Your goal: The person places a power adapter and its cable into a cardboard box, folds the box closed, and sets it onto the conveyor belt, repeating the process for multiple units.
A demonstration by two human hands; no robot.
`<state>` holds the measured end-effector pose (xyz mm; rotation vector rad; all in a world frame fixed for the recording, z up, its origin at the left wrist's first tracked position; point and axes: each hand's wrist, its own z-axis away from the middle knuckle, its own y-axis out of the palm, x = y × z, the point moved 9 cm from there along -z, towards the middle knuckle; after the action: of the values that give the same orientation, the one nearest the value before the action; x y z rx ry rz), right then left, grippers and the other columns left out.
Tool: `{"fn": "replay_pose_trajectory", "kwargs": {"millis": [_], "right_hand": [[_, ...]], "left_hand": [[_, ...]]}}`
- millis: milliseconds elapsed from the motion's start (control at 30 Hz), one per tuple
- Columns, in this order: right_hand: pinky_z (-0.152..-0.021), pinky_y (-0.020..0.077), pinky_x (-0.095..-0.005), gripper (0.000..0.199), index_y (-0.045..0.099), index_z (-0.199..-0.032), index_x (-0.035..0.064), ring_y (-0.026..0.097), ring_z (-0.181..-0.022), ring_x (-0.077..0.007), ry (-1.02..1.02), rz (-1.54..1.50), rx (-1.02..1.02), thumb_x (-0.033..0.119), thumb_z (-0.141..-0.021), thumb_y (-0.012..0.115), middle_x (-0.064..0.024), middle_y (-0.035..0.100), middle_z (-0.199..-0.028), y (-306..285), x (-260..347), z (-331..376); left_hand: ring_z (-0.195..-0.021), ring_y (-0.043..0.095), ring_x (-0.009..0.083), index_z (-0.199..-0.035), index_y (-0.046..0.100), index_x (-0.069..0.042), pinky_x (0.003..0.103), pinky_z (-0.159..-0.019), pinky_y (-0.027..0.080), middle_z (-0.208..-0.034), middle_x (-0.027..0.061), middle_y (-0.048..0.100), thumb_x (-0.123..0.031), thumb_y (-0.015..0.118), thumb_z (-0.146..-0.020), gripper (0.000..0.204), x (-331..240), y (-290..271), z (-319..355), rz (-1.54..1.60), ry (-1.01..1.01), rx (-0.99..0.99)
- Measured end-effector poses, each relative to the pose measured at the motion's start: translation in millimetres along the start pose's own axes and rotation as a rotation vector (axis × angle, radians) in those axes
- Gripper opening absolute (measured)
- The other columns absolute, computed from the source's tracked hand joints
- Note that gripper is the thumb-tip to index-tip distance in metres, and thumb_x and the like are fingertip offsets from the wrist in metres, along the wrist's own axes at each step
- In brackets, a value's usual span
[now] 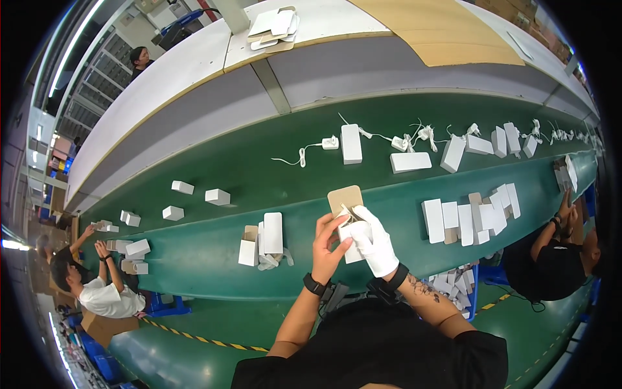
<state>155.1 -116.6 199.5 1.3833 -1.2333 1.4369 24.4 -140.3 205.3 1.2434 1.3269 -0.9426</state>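
A small white cardboard box (345,196) is held in front of my chest, above the green work surface, its brown-lined flap standing up and open. My bare left hand (328,245) grips the box's left side, thumb and fingers near the opening. On the right side, my right hand (374,245), in a white glove, is closed round the box with its fingers at the mouth. Something white shows in the opening, too covered to name. To the left stand an open box (248,246) and a closed white box (273,233), with clear plastic pieces beside them.
White boxes (465,223) stand grouped at right. Farther back, the green belt (285,155) carries boxes and white power adapters (330,142) with cables. A blue crate (476,292) of boxes sits low at right. Co-workers sit left (107,295) and right (551,259).
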Motion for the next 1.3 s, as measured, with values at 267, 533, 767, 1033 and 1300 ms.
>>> {"fn": "replay_pose_trajectory", "kwargs": {"millis": [267, 533, 767, 1033, 1300], "right_hand": [[-0.086, 0.0483, -0.034, 0.043, 0.047, -0.127, 0.0063, 0.059, -0.105, -0.0284, -0.06, 0.047, 0.11, 0.023, -0.088, 0.058, -0.0126, 0.053, -0.124, 11, 18, 5], [-0.087, 0.048, -0.0326, 0.042, 0.049, -0.124, 0.0044, 0.06, -0.105, -0.0263, -0.266, 0.216, 0.038, 0.02, -0.087, 0.061, -0.013, 0.055, -0.124, 8, 31, 17], [-0.085, 0.0486, -0.0303, 0.054, 0.042, -0.13, 0.0033, 0.059, -0.103, -0.0212, -0.021, -0.103, 0.041, 0.021, -0.084, 0.065, -0.0131, 0.057, -0.119, 7, 16, 22], [-0.085, 0.0478, -0.0291, 0.063, 0.036, -0.133, 0.0035, 0.057, -0.102, -0.0176, 0.269, -0.406, 0.269, 0.024, -0.083, 0.067, -0.0106, 0.057, -0.116, 8, -8, 9], [-0.089, 0.0455, -0.0298, 0.056, 0.038, -0.129, 0.0037, 0.052, -0.107, -0.0167, 0.221, -0.292, 0.036, 0.014, -0.082, 0.067, -0.0094, 0.052, -0.118, -5, -7, 4]], "left_hand": [[-0.101, 0.054, 0.0188, -0.115, 0.059, -0.004, 0.028, -0.085, 0.046, -0.106, 0.0071, 0.053, -0.007, 0.068, -0.079, 0.037, -8, -2, 11, -0.22, 0.133, -0.082], [-0.09, 0.056, 0.0191, -0.097, 0.065, -0.001, 0.026, -0.076, 0.044, -0.101, 0.0086, 0.055, -0.007, 0.071, -0.076, 0.023, -25, -6, 15, -0.16, 0.165, -0.128], [-0.089, 0.057, 0.0206, -0.092, 0.068, -0.005, 0.028, -0.077, 0.045, -0.099, 0.0078, 0.055, -0.008, 0.069, -0.078, 0.015, -36, -3, 17, -0.276, 0.198, -0.078], [-0.094, 0.056, 0.022, -0.091, 0.071, -0.007, 0.031, -0.079, 0.045, -0.118, 0.0111, 0.049, -0.01, 0.067, -0.08, 0.012, -28, 10, 11, -0.242, 0.166, 0.057], [-0.101, 0.055, 0.0296, -0.132, 0.044, -0.007, 0.038, -0.082, 0.047, -0.133, 0.0148, 0.04, -0.017, 0.074, -0.072, 0.068, -26, 9, 13, -0.114, -0.056, -0.163]]}}
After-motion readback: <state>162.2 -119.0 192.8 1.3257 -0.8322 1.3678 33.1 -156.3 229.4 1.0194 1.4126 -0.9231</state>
